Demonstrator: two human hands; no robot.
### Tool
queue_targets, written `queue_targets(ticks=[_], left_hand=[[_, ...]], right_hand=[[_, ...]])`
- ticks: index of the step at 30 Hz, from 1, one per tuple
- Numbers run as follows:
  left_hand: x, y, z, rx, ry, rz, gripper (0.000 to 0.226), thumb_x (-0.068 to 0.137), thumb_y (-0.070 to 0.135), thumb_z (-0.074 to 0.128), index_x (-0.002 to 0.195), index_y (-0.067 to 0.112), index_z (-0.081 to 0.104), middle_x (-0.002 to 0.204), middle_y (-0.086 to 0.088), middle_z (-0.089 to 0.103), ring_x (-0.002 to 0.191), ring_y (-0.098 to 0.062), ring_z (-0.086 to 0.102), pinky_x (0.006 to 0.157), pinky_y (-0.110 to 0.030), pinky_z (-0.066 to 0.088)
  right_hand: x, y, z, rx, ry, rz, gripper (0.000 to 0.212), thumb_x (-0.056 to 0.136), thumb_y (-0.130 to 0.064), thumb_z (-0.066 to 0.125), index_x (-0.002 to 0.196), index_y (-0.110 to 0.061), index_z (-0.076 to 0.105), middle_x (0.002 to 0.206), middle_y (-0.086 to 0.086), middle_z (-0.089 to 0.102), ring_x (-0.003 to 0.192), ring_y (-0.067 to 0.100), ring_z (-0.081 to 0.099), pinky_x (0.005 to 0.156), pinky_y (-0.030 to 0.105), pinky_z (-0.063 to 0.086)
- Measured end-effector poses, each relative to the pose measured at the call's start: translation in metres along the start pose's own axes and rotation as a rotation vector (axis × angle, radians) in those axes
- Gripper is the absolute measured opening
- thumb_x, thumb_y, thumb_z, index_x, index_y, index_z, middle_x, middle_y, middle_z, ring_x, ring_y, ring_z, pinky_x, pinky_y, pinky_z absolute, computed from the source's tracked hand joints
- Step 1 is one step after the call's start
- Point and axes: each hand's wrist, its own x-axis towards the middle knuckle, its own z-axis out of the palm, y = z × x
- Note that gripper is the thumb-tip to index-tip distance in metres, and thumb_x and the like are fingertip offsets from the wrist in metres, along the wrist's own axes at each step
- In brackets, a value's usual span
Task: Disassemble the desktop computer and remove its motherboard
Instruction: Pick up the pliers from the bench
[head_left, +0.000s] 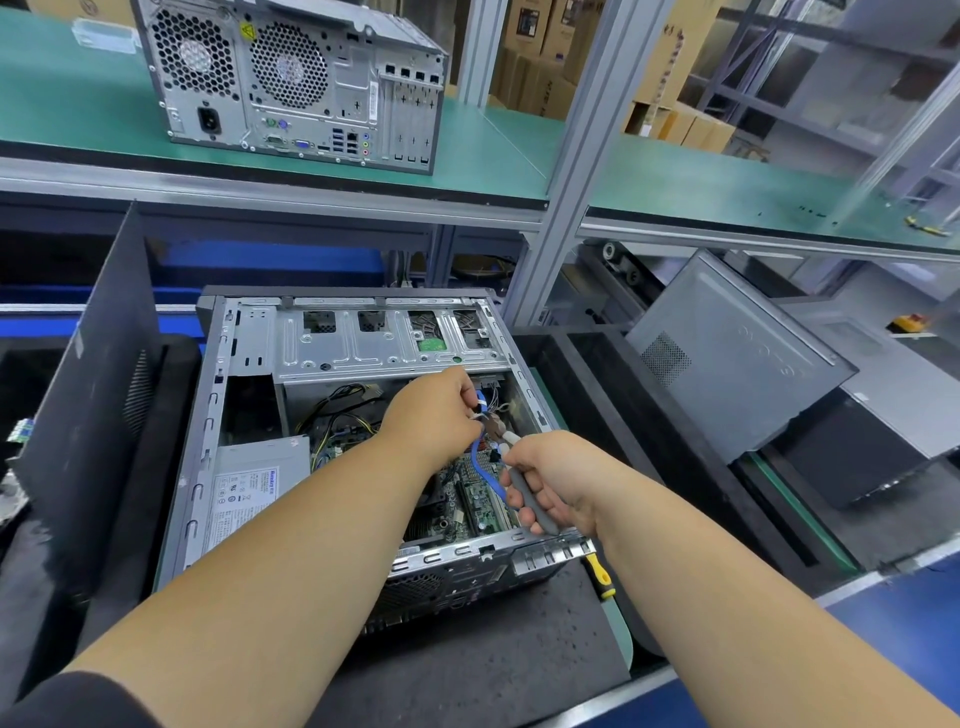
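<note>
1. Head cam, L to R: black flat steel side panel (98, 395) stands on edge at the left, leaning against the open grey desktop computer case (208, 415).
2. Case lies on its side on dark foam mat (467, 649), open face up, long axis running away from the viewer; drive-bay end far, rear ports near.
3. Inside, lower left: 1 silver box-shaped power supply unit (254, 483) w/ white label. Yellow-and-black wire bundle (337, 410) runs just above it.
4. Left hand (436, 415) reaches into case centre, fingers curled, pinching thin blue flat data cable (480, 462) near its upper end, by a clump of thin wires.
5. Green motherboard (478, 499) sits flat on the case floor, right half, partly hidden by both forearms.
6. Right hand (556, 478) is closed round grey-handled cutting pliers (524, 488); handles squeezed in the fist, tip pointing up-left to the cable by the left fingers. Can't tell if the tip is parted.
7. 1 yellow-and-black screwdriver handle (598, 574) pokes out just beside the case's near right corner.
8. 2 hands, 1 pliers, 1 blue cable seen.
9. Right: grey perforated metal case cover (727, 358) leans tilted, well apart from the case.
10. Up top, 2nd silver desktop tower (291, 78) stands on green shelf (493, 150), rear ports facing the viewer.
</note>
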Motion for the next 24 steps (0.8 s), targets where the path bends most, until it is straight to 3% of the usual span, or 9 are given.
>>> queue_targets(ticks=[4,9,12,17,24], left_hand=[[0.0006,0.0007,-0.0015,-0.035,-0.013,-0.034,0.019,0.073,0.018,0.069,0.083,0.027,0.054,0.075,0.009,0.065,0.077,-0.015,0.061,0.068,-0.035,0.053],[0.0008,0.0016,-0.0029,-0.061,-0.018,-0.040,0.020,0.073,0.018,0.069,0.079,0.028,0.053,0.074,0.010,0.065,0.076,-0.014,0.061,0.067,-0.033,0.051],[0.0003,0.0017,-0.0032,-0.050,-0.032,-0.039,0.020,0.073,0.017,0.069,0.081,0.028,0.053,0.073,0.009,0.065,0.075,-0.014,0.061,0.066,-0.033,0.051],[-0.0010,0.0024,-0.0033,-0.026,-0.030,-0.042,0.019,0.075,0.017,0.068,0.083,0.027,0.054,0.076,0.008,0.065,0.078,-0.015,0.061,0.068,-0.036,0.052],[-0.0011,0.0053,-0.0049,-0.078,-0.064,-0.152,0.016,0.072,0.022,0.071,0.079,0.026,0.058,0.078,0.008,0.067,0.075,-0.013,0.063,0.065,-0.030,0.053]], right_hand=[[-0.0005,-0.0030,-0.0022,-0.007,-0.033,0.020,0.018,0.093,-0.017,0.044,0.085,-0.007,0.057,0.065,0.006,0.052,0.050,0.018,0.047,0.050,0.026,0.045],[-0.0014,-0.0034,-0.0069,0.070,-0.084,-0.007,0.027,0.090,-0.022,0.047,0.098,0.000,0.061,0.079,0.015,0.061,0.060,0.027,0.058,0.062,0.036,0.054],[-0.0021,-0.0031,-0.0041,0.034,-0.036,-0.018,0.027,0.095,-0.025,0.046,0.091,-0.002,0.060,0.070,0.010,0.058,0.054,0.021,0.054,0.055,0.029,0.050],[-0.0011,-0.0014,-0.0029,-0.055,0.047,-0.038,0.050,0.097,-0.052,0.047,0.085,-0.005,0.057,0.062,0.007,0.055,0.046,0.018,0.050,0.049,0.027,0.049],[0.0017,-0.0038,-0.0093,-0.102,0.077,0.012,0.050,0.092,-0.057,0.052,0.079,-0.009,0.058,0.057,0.004,0.054,0.042,0.015,0.047,0.045,0.021,0.045]])
